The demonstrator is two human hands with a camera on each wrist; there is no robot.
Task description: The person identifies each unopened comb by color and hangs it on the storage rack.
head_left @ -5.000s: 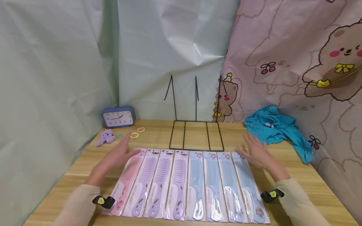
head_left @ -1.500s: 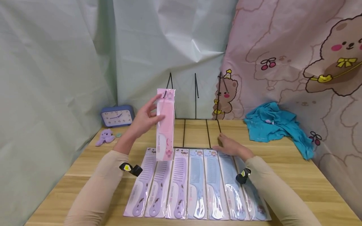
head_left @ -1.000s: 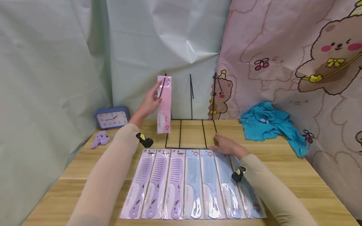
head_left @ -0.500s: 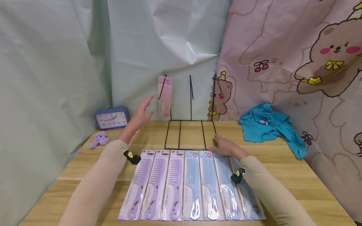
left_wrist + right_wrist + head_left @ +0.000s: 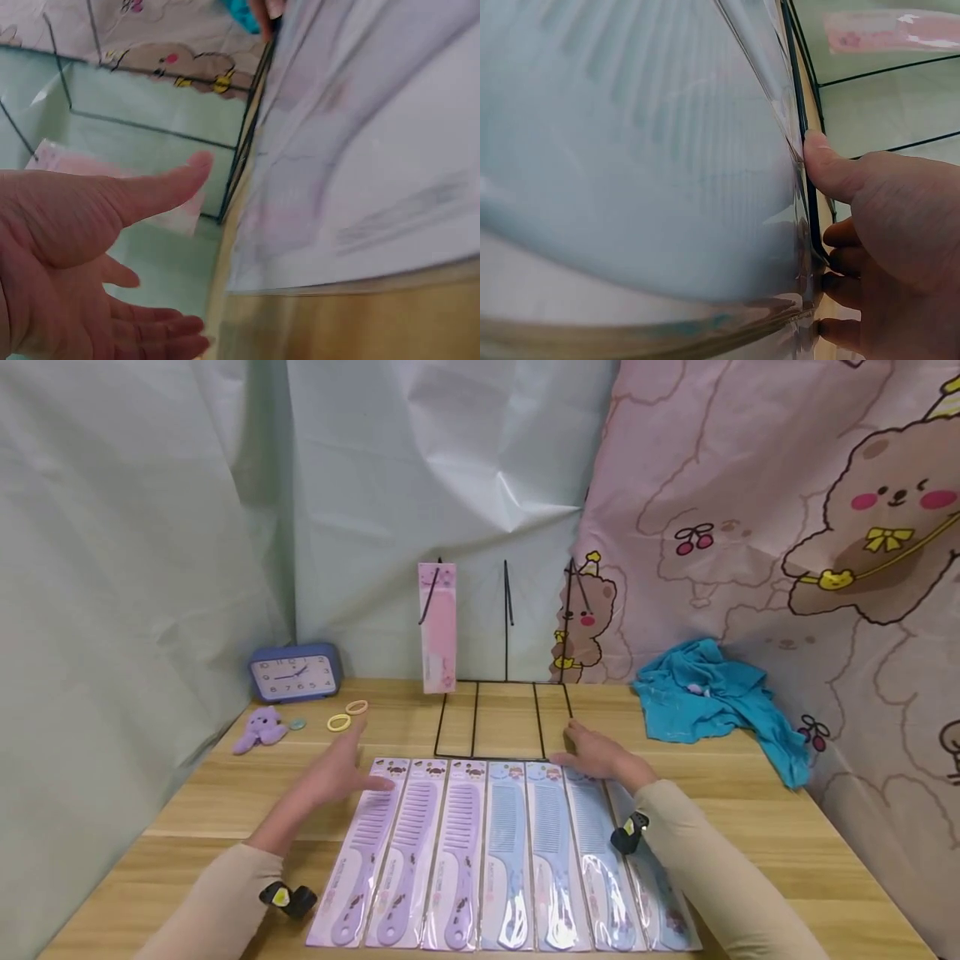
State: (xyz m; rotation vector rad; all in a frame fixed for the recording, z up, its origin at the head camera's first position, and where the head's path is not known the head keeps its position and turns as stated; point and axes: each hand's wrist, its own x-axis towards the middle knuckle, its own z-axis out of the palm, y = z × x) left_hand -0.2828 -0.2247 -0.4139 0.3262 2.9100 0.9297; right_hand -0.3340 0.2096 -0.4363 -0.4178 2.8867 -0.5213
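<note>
Now the left hand [image 5: 333,772] is up over the top end of the nearest purple comb, thumb spread from straight fingers, gripping nothing; whether the thumb touches that wrapper, I can't tell! Right of it lie three packaged purple combs [image 5: 410,852] side by side, then four blue combs [image 5: 557,852], the last ones running under the right forearm. And look at the right hand [image 5: 600,753]: fingers curled, thumb opposite, pinching the near right corner of the black wire rack [image 5: 476,718]. Beyond the left hand and to its right, the pink comb [image 5: 441,635] hangs in its pack on the rack's left hook. Just past the left fingertips, a yellow ring [image 5: 339,730]; farther left, a purple plush toy [image 5: 262,727]; beyond the right hand, a teal cloth [image 5: 705,697]
</note>
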